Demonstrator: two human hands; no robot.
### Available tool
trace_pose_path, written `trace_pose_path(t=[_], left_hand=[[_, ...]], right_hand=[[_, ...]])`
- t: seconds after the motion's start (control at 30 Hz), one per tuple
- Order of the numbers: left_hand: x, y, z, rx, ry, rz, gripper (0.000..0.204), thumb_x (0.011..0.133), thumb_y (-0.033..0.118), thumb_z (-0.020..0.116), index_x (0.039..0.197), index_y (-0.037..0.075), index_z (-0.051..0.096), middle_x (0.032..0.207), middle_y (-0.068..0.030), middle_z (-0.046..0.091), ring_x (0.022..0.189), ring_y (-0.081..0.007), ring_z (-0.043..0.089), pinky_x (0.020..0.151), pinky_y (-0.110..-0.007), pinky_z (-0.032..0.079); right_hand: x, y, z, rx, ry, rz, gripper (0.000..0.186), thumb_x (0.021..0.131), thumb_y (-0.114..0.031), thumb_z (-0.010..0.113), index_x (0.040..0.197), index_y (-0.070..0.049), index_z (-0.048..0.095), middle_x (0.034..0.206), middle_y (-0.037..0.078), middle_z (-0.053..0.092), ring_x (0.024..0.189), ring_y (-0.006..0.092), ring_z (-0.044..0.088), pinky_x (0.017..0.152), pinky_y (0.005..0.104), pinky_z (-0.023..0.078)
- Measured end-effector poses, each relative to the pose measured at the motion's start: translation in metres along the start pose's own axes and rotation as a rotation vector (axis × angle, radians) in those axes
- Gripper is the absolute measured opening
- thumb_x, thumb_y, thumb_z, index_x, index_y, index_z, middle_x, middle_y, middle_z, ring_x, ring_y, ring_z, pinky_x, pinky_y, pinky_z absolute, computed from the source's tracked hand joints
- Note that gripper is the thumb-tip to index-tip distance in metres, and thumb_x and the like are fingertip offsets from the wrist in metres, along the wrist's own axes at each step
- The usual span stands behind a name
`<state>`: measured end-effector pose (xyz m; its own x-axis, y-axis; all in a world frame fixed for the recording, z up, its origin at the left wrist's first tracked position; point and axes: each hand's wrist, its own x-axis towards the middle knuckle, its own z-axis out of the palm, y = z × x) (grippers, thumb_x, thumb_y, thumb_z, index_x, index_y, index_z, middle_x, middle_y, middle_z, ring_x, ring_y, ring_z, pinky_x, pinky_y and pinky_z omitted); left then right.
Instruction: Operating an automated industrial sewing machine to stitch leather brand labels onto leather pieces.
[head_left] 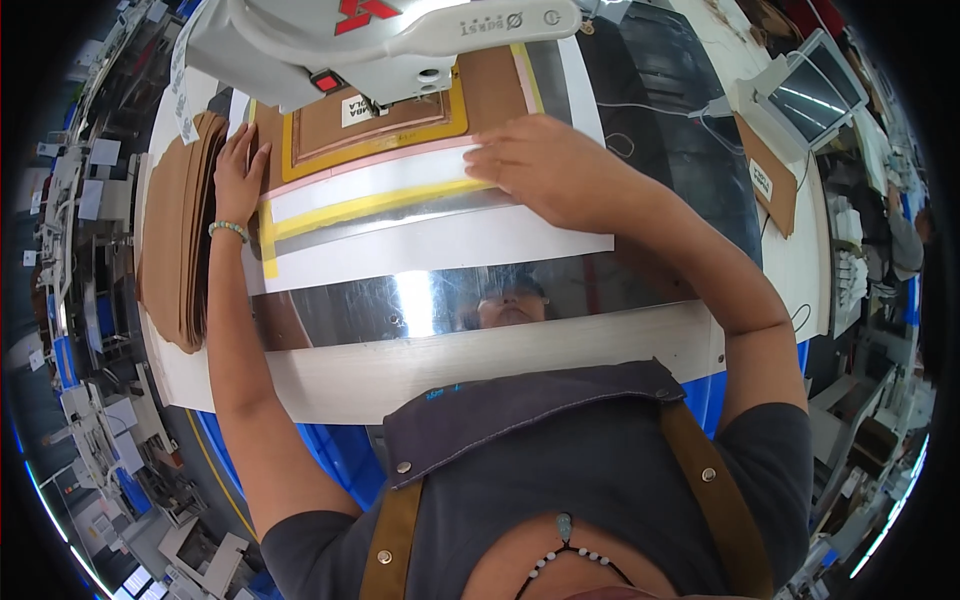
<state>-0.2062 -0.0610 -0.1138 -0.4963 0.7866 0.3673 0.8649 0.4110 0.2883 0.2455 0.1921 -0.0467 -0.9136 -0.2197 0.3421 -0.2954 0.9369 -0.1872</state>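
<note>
Head view: the left hand (238, 168) is at the upper left of the frame, palm down, fingers extended and slightly spread, at the left edge of a brown sheet (492, 88). A beaded bracelet (228, 230) is on that wrist. The right hand (545, 175) is at the upper centre-right, palm down, fingers extended toward the left and close together, over the lower right part of the sheet and the white strip below it; its thumb cannot be made out.

The brown sheet lies at the upper centre, beneath the white machine head (350, 50). A yellow frame (378, 150) lies on the sheet, with a white label (357, 110) inside its outline. Yellow tape (375, 207) runs below the sheet, above a white backing (430, 250). A shiny metal plate (360, 310) crosses the centre, reflecting light.

A stack of brown pieces (180, 240) stands at the left, beside the left forearm. At the upper right are a screen (818, 85) and another brown piece (785, 205) bearing a label.
</note>
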Motion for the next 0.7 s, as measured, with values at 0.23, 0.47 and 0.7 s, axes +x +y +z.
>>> trace_pose_path(t=[0.23, 0.47, 0.7], left_hand=[[-0.001, -0.006, 0.005, -0.298, -0.014, -0.064, 0.042, 0.100, 0.029, 0.074, 0.137, 0.011, 0.072, 0.156, -0.0107, 0.058, 0.145, -0.0291, 0.051, 0.120, -0.042, 0.040], [-0.005, 0.050, -0.002, -0.756, -0.158, -0.178, 0.026, 0.102, 0.031, 0.073, 0.112, 0.007, 0.078, 0.163, -0.0046, 0.053, 0.139, -0.0160, 0.054, 0.118, -0.032, 0.039], [0.008, 0.099, 0.016, -1.010, -0.296, -0.306, 0.045, 0.106, 0.035, 0.068, 0.139, 0.004, 0.070, 0.156, -0.0024, 0.058, 0.135, -0.0124, 0.057, 0.114, -0.026, 0.041]], right_hand=[[0.043, -0.007, -0.009, 0.017, 0.040, 0.090, 0.021, 0.095, -0.008, 0.067, 0.112, -0.002, 0.077, 0.114, 0.011, 0.074, 0.108, 0.0294, 0.067, 0.093, 0.0418, 0.055], [0.061, -0.016, 0.021, -0.042, 0.017, 0.114, 0.018, 0.098, -0.016, 0.068, 0.106, -0.004, 0.079, 0.106, 0.009, 0.074, 0.103, 0.0283, 0.068, 0.088, 0.0422, 0.056], [0.042, -0.008, 0.017, -0.062, 0.091, 0.154, 0.015, 0.096, -0.015, 0.069, 0.096, -0.003, 0.078, 0.100, 0.008, 0.074, 0.093, 0.0289, 0.071, 0.080, 0.0420, 0.058]])
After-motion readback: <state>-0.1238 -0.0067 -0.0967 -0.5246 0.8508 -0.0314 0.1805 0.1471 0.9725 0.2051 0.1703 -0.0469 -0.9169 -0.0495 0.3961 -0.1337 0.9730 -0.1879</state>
